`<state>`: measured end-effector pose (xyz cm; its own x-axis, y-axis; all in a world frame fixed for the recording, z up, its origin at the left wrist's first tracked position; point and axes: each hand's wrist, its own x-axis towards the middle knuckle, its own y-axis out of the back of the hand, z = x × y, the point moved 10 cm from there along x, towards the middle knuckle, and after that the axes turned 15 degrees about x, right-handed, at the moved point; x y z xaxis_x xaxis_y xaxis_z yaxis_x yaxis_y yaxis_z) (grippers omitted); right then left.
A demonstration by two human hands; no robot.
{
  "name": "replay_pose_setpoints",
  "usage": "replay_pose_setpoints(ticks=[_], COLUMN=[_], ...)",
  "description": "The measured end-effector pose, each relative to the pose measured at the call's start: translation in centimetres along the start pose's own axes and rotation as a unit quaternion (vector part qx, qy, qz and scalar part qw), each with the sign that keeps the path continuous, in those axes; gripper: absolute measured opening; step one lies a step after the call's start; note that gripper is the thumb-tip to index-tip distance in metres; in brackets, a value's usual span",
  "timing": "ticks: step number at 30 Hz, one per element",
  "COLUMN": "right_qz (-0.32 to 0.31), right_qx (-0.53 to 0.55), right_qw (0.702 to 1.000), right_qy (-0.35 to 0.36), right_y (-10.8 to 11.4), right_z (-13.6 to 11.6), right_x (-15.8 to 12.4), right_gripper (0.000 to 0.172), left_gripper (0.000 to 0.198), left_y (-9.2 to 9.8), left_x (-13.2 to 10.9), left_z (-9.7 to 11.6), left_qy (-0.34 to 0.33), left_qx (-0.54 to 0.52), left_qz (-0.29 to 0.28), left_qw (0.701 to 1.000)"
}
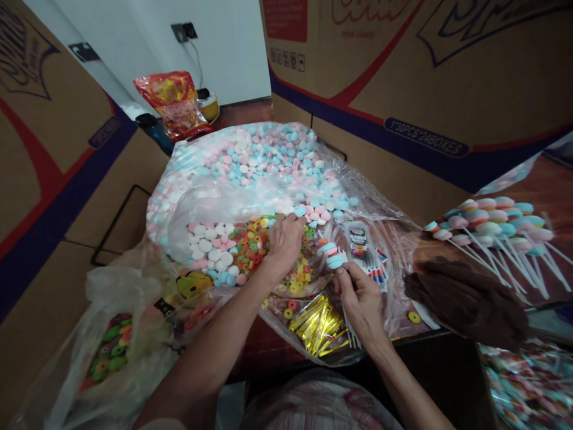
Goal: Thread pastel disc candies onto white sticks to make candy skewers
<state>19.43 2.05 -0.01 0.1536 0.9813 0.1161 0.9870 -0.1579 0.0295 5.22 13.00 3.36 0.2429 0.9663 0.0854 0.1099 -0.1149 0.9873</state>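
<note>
In the head view, my right hand (pixel 360 295) grips the stick of a marshmallow skewer (pixel 333 255), with blue and pinkish pieces stacked at its top. My left hand (pixel 285 239) reaches into the loose candy, fingers curled down; its fingertips are partly hidden, so what they pinch does not show. Around it lie colourful ring gummies (pixel 251 248) and white, pink and blue marshmallows (pixel 215 251). Behind is a large clear bag of marshmallows (pixel 268 152). Gold twist ties (pixel 319 325) lie below, between my forearms. Beside my right hand sits a small labelled pack (pixel 359 242).
Finished-looking marshmallow skewers (pixel 496 224) are piled at the right, near a dark brown cloth (pixel 468 298). Wrapped sweets (pixel 532 382) fill the lower right. Large cardboard boxes (pixel 403 77) wall the table. A red candy bag (pixel 172 104) stands behind; a gummy bag (pixel 111 343) lies left.
</note>
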Motion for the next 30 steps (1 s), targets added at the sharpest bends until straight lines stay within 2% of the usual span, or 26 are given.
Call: replay_pose_setpoints(ticks=[3, 8, 11, 14, 18, 25, 27, 30], right_qz=[0.007, 0.003, 0.010, 0.007, 0.000, -0.002, -0.002, -0.002], right_qx=[0.003, 0.004, -0.011, -0.023, -0.028, -0.035, -0.035, -0.036], right_qw=[1.000, 1.000, 1.000, 1.000, 1.000, 0.999, 0.999, 0.999], right_qy=[-0.001, -0.004, -0.003, 0.002, -0.001, -0.002, -0.003, -0.006], right_y=[0.2, 0.4, 0.8, 0.8, 0.5, 0.6, 0.6, 0.4], right_z=[0.2, 0.8, 1.0, 0.8, 0.5, 0.8, 0.8, 0.9], right_x=[0.0, -0.1, -0.1, 0.0, 0.0, 0.0, 0.0, 0.0], right_gripper=[0.033, 0.033, 0.032, 0.032, 0.033, 0.032, 0.032, 0.032], left_gripper=[0.033, 0.032, 0.028, 0.031, 0.028, 0.015, 0.017, 0.021], left_y=[-0.1, 0.3, 0.2, 0.1, -0.2, 0.2, 0.2, 0.0], left_x=[0.1, -0.9, -2.2, -3.3, -3.6, -4.8, -5.2, -5.3], left_z=[-0.2, -1.8, -1.3, 0.0, 0.4, 0.7, 0.9, 1.5], left_qy=[-0.011, 0.024, -0.004, -0.053, -0.068, -0.119, -0.129, -0.134], left_qx=[-0.026, -0.159, -0.192, -0.172, -0.124, -0.108, -0.086, -0.049], left_qz=[0.017, 0.058, 0.042, 0.020, 0.014, 0.099, 0.104, 0.082], left_qw=[0.999, 0.985, 0.980, 0.984, 0.990, 0.982, 0.982, 0.986])
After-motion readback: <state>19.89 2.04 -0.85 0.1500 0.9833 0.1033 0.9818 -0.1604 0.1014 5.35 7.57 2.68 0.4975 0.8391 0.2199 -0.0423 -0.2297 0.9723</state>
